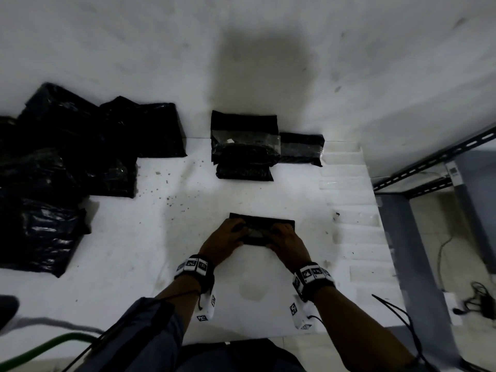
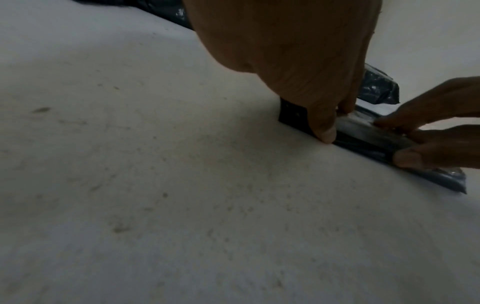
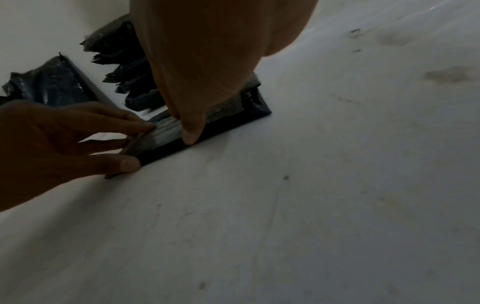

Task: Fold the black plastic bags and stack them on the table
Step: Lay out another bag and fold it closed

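Far out to the left of my left hand point(image 1: 224, 241) I see a loose heap of unfolded black bags point(image 1: 61, 167) spread over the white desk point(image 1: 150, 251), well apart from where I am working. My left hand lies on the left end of the folded bag point(image 1: 261, 220), a small flat black rectangle directly ahead of me on the desk. Its fingers are bent down onto the bag's top, and in the left wrist view the thumb point(image 2: 323, 131) presses at the bag's near edge, so the hand pinches the folded layers there. A shiny grey strip of the bag point(image 2: 363, 127) shows between my two hands.

My right hand point(image 1: 284, 242) mirrors it on the right end of the same bag: fingers curled over the top, thumb point(image 3: 191, 133) pushed against the near edge, clamped on the plastic. The two hands sit close together, nearly touching at the fingertips.

Beyond both hands, near the wall, stands the stack of folded bags point(image 1: 245, 146), with one more folded packet point(image 1: 300, 149) just to its right, touching it. Further right of my right hand, off the desk edge, a grey metal rack point(image 1: 429, 167) stands on the floor, with cables point(image 1: 480, 299) below it.
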